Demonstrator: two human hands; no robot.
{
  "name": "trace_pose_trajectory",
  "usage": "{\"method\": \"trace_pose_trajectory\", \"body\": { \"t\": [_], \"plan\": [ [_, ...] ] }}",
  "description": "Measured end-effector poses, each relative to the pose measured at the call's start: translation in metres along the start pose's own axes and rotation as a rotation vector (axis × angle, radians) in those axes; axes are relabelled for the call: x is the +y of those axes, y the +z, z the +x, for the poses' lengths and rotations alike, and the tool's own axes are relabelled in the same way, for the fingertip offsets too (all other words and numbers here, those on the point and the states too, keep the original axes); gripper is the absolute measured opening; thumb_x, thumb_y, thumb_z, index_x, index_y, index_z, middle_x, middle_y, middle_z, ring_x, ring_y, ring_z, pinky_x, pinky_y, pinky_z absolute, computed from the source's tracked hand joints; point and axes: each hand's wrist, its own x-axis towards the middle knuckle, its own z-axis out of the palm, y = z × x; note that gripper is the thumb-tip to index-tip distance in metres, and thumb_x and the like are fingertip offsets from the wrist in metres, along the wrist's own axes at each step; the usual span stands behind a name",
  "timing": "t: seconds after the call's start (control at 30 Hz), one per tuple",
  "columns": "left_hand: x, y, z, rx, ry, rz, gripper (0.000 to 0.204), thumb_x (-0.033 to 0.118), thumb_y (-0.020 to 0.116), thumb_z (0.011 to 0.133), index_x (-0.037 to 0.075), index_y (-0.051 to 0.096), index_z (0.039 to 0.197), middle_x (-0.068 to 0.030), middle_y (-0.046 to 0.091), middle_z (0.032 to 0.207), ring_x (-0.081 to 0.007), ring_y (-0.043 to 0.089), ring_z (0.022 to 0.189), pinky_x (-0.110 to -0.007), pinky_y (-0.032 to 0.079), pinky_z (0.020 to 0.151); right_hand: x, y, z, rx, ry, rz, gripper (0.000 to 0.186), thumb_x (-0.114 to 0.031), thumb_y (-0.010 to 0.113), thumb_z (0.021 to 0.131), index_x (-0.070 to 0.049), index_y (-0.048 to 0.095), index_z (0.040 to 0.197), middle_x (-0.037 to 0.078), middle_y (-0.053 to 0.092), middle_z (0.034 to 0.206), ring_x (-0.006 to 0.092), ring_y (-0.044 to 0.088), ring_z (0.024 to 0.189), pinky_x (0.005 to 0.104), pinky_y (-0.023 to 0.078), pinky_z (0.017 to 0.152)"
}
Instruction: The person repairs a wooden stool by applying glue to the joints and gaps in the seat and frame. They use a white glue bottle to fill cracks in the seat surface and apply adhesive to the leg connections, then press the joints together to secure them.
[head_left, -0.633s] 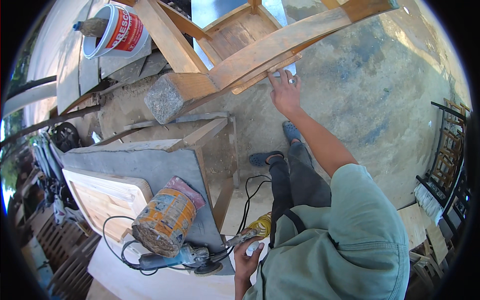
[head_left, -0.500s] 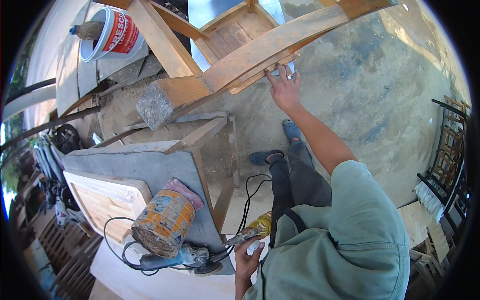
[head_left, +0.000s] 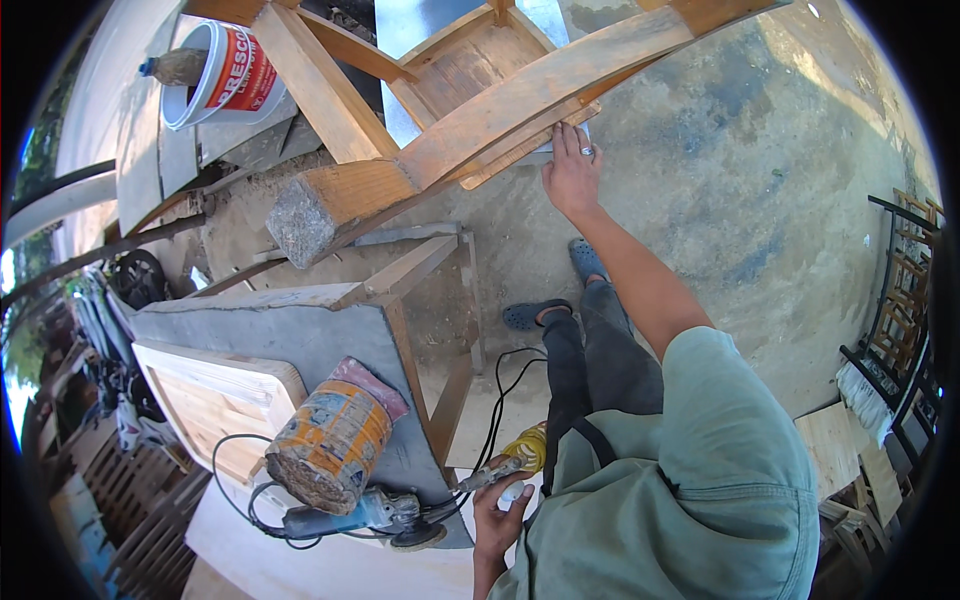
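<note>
My right hand (head_left: 572,172) reaches forward with its fingers stretched out, a ring on one of them. Its fingertips touch the lower edge of a wooden frame (head_left: 540,100), a piece of furniture with a thick leg and a pale, rough foot end. Near the lower edge, my left hand (head_left: 495,518) is closed around a worn metal tool (head_left: 492,473). A yellow coiled hose (head_left: 527,447) shows right by the tool. A small white rounded part (head_left: 512,491) shows between my thumb and fingers; its kind is unclear.
A grey-topped table (head_left: 330,325) at left bears a pale wooden panel (head_left: 215,400), a crusted orange can (head_left: 335,440) and a blue angle grinder (head_left: 370,512). Black cables (head_left: 497,400) trail beside my legs. A white bucket (head_left: 215,80) stands far left; chair frames (head_left: 905,270) stand far right.
My right hand has shifted slightly along the wooden edge, its fingers now closer together. The left hand keeps its grip in nearly the same place.
</note>
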Motion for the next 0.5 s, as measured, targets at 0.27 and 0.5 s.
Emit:
{"method": "trace_pose_trajectory", "body": {
  "t": [0.27, 0.5],
  "plan": [
    [-0.002, 0.002, 0.005, -0.034, 0.014, 0.034, 0.024, 0.006, 0.077, 0.082, 0.003, 0.074, 0.106, -0.0192, 0.067, 0.120, -0.0328, 0.062, 0.116, -0.039, 0.044, 0.102, -0.050, 0.018, -0.003, -0.131, 0.207, -0.164, 0.077, -0.020, 0.053, 0.089, 0.002, 0.023, 0.156, 0.018, 0.017, 0.165, 0.0362, 0.025, 0.149, 0.0676, 0.019, 0.113],
    [-0.007, -0.001, 0.007, -0.057, 0.046, 0.035, 0.025, 0.005, 0.077, 0.082, 0.003, 0.074, 0.107, -0.0191, 0.066, 0.121, -0.0328, 0.062, 0.116, -0.039, 0.044, 0.102, -0.003, -0.005, -0.015, -0.198, -0.074, -0.359, 0.073, -0.021, 0.048, 0.093, -0.002, 0.022, 0.157, 0.011, 0.017, 0.167, 0.0372, 0.022, 0.151, 0.0691, 0.013, 0.116]
  ]
}}
